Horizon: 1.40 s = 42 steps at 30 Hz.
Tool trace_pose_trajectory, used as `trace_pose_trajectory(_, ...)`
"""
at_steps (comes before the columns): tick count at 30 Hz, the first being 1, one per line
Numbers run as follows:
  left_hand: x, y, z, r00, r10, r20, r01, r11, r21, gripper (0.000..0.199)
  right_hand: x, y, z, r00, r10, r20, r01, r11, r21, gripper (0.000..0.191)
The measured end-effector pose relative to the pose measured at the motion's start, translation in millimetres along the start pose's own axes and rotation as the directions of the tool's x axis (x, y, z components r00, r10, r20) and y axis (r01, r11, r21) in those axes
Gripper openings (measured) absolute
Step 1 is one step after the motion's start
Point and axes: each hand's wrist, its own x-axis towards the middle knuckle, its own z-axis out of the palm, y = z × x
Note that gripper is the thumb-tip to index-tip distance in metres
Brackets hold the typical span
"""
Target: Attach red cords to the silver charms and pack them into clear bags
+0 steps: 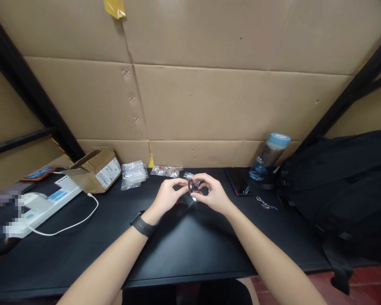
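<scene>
Above the dark tabletop, a small round piece with a brown, shiny rim is held on edge between my hands; it looks like a ring or lens, but its exact kind is unclear. My left hand pinches its left side with thumb and fingertips. From the right, my right hand curls thumb and index finger around it. A bit of red shows by the right fingers, partly hidden. Below the piece, a bright spot of light falls on the table. Just behind the hands lies a small clear packet, partly covered by them.
Clear bags and a packet of round pieces lie along the cardboard wall. At left are an opened carton and a power strip. At right are a phone, a bottle, a keychain-like item and a black backpack.
</scene>
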Motion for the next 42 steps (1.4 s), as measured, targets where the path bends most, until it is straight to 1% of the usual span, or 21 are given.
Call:
trace_pose_trajectory(4,-0.9,-1.9,1.5,1.0,0.013,0.001,-0.013,1.0,0.008,0.02,-0.8,-0.2,3.2,1.0,0.008,-0.018,-0.007,1.0,0.014,0.038)
trace_pose_trajectory(6,-1.6,-2.2,1.8,1.0,0.03,0.002,-0.03,0.998,0.05,0.018,-0.8,-0.8,4.1,1.0,0.006,-0.018,-0.006,1.0,0.016,0.039)
trace_pose_trajectory(10,-3.5,-2.0,1.9,0.998,0.056,-0.04,-0.049,0.985,0.165,0.015,-0.9,-0.4,6.5,1.0,0.007,-0.018,-0.007,1.0,0.02,0.038)
trace_pose_trajectory(16,-5.6,-2.3,2.7,0.993,0.114,-0.041,-0.099,0.959,0.265,0.009,-0.7,5.6,8.7,0.998,0.027,-0.048,-0.028,1.0,-0.01,0.036)
trace_pose_trajectory(18,-5.8,-0.8,2.4,0.994,0.109,-0.024,-0.095,0.938,0.334,0.008,-0.8,7.7,9.2,0.997,0.057,-0.046,-0.059,0.998,-0.033,0.035)
trace_pose_trajectory(20,-5.7,2.0,1.6,0.995,0.095,0.0,-0.087,0.909,0.408,0.007,-1.5,9.3,10.6,0.991,0.125,-0.042,-0.127,0.99,-0.056,0.037)
trace_pose_trajectory(22,-5.5,5.5,0.6,0.997,0.079,0.005,-0.073,0.892,0.446,0.007,-2.9,10.3,13.0,0.983,0.179,-0.033,-0.181,0.981,-0.069,0.036)
trace_pose_trajectory(23,-5.3,7.2,0.0,0.998,0.07,0.008,-0.066,0.89,0.452,0.008,-3.8,10.5,14.4,0.982,0.187,-0.025,-0.188,0.979,-0.078,0.036)
trace_pose_trajectory(27,-4.6,10.4,-2.0,0.997,0.011,0.077,-0.048,0.865,0.499,0.012,-6.6,8.1,17.2,0.989,0.144,0.017,-0.142,0.984,-0.108,0.032)
trace_pose_trajectory(29,-3.9,8.4,-3.0,0.997,-0.009,0.081,-0.034,0.86,0.51,0.011,-6.4,6.0,15.6,0.989,0.14,0.043,-0.136,0.987,-0.087,0.026)
trace_pose_trajectory(31,-3.2,5.0,-3.7,0.998,-0.011,0.063,-0.02,0.882,0.471,0.009,-5.1,4.9,12.5,0.991,0.121,0.056,-0.116,0.989,-0.087,0.016)
trace_pose_trajectory(33,-3.1,2.0,-3.5,0.999,-0.004,0.037,-0.012,0.906,0.422,0.008,-3.3,5.5,9.6,0.996,0.074,0.043,-0.067,0.988,-0.138,0.011)
trace_pose_trajectory(35,-3.9,1.4,-2.4,1.0,0.008,0.011,-0.012,0.905,0.425,0.008,-2.0,7.5,8.2,1.0,0.022,0.016,-0.018,0.977,-0.211,0.009)
trace_pose_trajectory(37,-5.3,3.4,-0.9,0.999,0.034,-0.004,-0.028,0.875,0.483,0.011,-1.8,9.7,8.5,1.0,-0.007,-0.008,0.005,0.962,-0.273,0.008)
trace_pose_trajectory(39,-6.3,6.8,-0.3,0.998,0.062,0.014,-0.06,0.839,0.542,0.013,-2.6,10.8,9.6,1.0,-0.022,-0.02,0.014,0.947,-0.322,0.008)
trace_pose_trajectory(42,-5.8,11.2,-3.5,0.995,0.09,0.034,-0.093,0.825,0.557,0.014,-4.5,9.2,10.3,1.0,-0.02,-0.015,0.013,0.917,-0.398,0.006)
